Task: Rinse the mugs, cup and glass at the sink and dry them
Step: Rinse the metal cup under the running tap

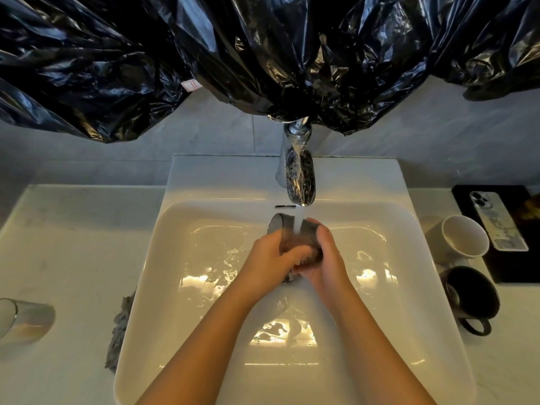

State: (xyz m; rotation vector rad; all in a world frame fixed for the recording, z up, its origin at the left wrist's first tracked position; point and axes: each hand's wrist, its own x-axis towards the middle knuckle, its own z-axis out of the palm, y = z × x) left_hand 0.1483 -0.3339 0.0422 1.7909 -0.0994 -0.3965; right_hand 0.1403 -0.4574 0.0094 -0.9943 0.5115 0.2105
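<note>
- Both hands meet over the middle of the white rectangular ceramic sink basin (181,258), under the water stream (298,222) that falls from the chrome tap spout (301,176).
- The left hand (270,252) and the right hand (327,255) are closed around 1 small dark, translucent cup (287,232), which lies tilted on its side with its round end towards the left – the left hand wraps the near left side, the right hand cups the right side and underside.
- The stream strikes the top of that cup between the 2 hands; the fingers overlap below it, and how they interlock there cannot be made out.
- Water ripples across the basin floor, with bright reflections near the forearms.
- On the white countertop (73,244) to the right of the basin stand 2 mugs: a white ceramic mug (464,236) further back, and a black ceramic mug with a loop handle (473,299) nearer, the handle pointing towards the camera. They are just beside each other.
- Behind them a phone in a pale patterned case (498,220) lies on a flat black mat (508,258).
- On the left countertop, well apart from the basin, a clear drinking glass (26,320) lies at the frame edge.
- A crumpled grey cloth (119,331) rests against the basin's left rim.
- Crinkled black plastic sheeting (233,54) hangs across the wall above – it covers the top of the tap.
</note>
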